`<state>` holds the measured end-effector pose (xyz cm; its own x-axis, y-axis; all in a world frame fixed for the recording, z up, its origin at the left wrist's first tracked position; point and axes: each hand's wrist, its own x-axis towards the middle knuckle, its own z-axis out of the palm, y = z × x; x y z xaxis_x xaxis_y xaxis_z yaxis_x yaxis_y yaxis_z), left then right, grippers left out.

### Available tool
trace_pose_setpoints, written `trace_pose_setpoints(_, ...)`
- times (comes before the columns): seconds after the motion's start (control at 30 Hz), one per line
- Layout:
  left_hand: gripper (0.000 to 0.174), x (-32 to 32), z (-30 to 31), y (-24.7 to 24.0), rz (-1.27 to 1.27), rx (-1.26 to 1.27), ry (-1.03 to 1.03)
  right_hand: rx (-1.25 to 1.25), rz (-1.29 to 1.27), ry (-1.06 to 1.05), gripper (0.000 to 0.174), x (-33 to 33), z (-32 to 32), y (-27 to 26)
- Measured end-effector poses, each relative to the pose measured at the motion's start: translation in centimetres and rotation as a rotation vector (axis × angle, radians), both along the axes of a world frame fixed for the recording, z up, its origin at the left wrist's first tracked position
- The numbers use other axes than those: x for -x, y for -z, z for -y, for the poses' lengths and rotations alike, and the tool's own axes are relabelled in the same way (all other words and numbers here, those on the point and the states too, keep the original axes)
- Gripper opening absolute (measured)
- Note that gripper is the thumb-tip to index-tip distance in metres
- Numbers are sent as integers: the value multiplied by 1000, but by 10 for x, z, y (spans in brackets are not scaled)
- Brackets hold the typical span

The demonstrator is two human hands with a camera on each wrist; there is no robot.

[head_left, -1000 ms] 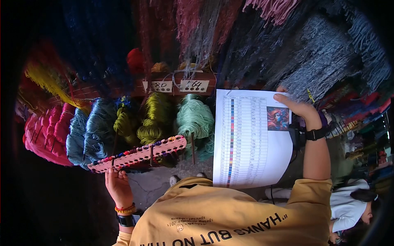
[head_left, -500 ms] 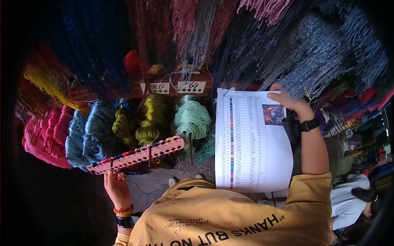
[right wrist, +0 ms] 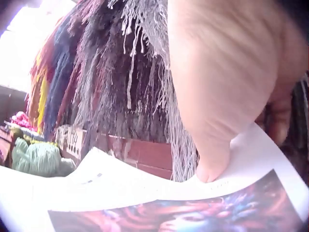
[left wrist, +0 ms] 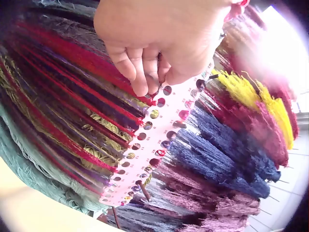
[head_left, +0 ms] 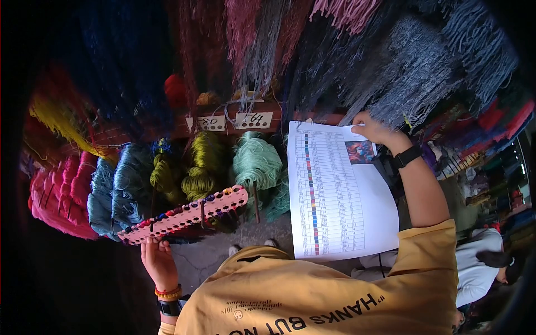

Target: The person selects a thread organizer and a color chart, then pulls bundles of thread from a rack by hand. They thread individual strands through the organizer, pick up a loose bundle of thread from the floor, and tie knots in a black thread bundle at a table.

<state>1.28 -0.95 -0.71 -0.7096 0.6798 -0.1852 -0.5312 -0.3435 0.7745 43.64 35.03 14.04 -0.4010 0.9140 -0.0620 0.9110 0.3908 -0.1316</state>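
A pink strip with rows of holes (head_left: 190, 216), threads tied along it, is pinched at its lower left end by the left hand (head_left: 159, 262). In the left wrist view the curled fingers of the left hand (left wrist: 161, 43) grip the strip (left wrist: 161, 118), and red, purple and olive threads run off one side. The right hand (head_left: 379, 133) holds a white printed sheet (head_left: 379, 218) by its top edge, thumb on the front. A table of numbers and a small colour picture are on it. In the right wrist view the thumb of the right hand (right wrist: 227, 72) presses the paper (right wrist: 120, 183).
Skeins in pink (head_left: 61, 195), blue (head_left: 133, 178), olive (head_left: 201, 167) and mint green (head_left: 257, 159) hang below a reddish rail with number cards (head_left: 253, 120). Grey-blue thread bundles (head_left: 413, 72) hang above the sheet. A person in a white top (head_left: 477, 268) is at the lower right.
The sheet and the right hand have shifted left in the head view, and the sheet's top has tilted left. The left hand keeps hold of the strip, which has moved slightly down.
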Motion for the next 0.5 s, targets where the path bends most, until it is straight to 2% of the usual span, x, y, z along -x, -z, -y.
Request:
trace_pose_setpoints(0.1, 6, 9, 3, 7, 3, -25, 79, -140, 88, -12, 28, -1, 8, -4)
trace_pose_setpoints(0.2, 5, 6, 0, 3, 32, -11, 5, 15, -184, 234, 34, 15, 21, -13)
trace_pose_setpoints(0.23, 6, 11, 2, 4, 26, -45, 73, -11, -208, 244, 37, 20, 27, -10)
trace_pose_setpoints(0.27, 8, 15, 2, 6, 21, -44, 95, -39, -240, 192, 32, 6, 15, 13)
trace_pose_setpoints(0.3, 9, 22, 4, 15, -1, -112, 156, 50, -376, 302, 27, 11, 25, 16)
trace_pose_setpoints(0.33, 9, 17, 1, 3, 12, -82, 132, 124, -515, 419, 23, 16, 35, 17)
trace_pose_setpoints(0.37, 8, 31, 4, 24, 15, -150, 210, -246, 71, -37, 20, -13, 10, 56)
trace_pose_setpoints(0.4, 8, 7, 0, -43, 78, 60, 121, -234, 240, -73, 26, -4, 24, 39)
trace_pose_setpoints(0.43, 12, 18, 5, -31, 81, 48, 176, -187, 276, -127, 36, -10, 23, 45)
trace_pose_setpoints(0.47, 13, 24, 7, -25, -526, 59, 180, -140, 288, -49, 45, -1, 40, 31)
trace_pose_setpoints(0.5, 14, 30, 10, -21, -1128, 106, 138, 43, 256, 41, 57, 13, 55, 5)
